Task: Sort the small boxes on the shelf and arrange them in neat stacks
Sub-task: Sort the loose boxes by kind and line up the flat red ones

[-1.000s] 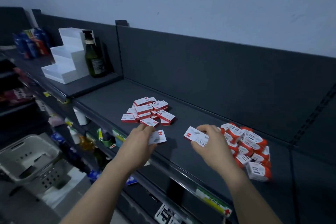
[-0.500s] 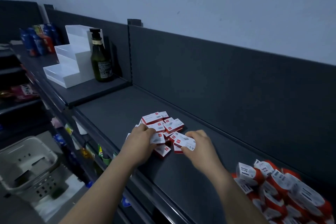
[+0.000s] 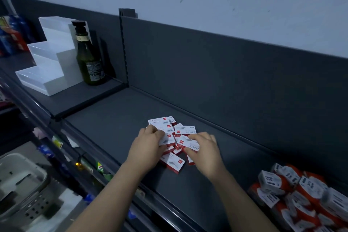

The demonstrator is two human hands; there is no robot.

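Observation:
A loose heap of small red-and-white boxes (image 3: pixel 170 130) lies in the middle of the dark grey shelf (image 3: pixel 116 118). My left hand (image 3: pixel 148 147) rests on the heap's left side, fingers closed on a white-topped box (image 3: pixel 168 139). My right hand (image 3: pixel 203 151) is on the heap's right side, pinching a box marked 24/6 (image 3: pixel 189 143) between thumb and fingers. One box (image 3: pixel 172 162) lies flat at the front, between my wrists. Part of the heap is hidden under my hands.
A second heap of orange-and-white boxes (image 3: pixel 293 194) fills the shelf's right end. At the left stand a white stepped display stand (image 3: pixel 47 66) and a dark green bottle (image 3: pixel 89 58). A grey plastic basket (image 3: pixel 20 190) sits below left, in front of the lower shelves.
Both hands carried their boxes from the shelf's front to the red-and-white heap and now rest on it. The view shifted left, so the orange heap slid to the right.

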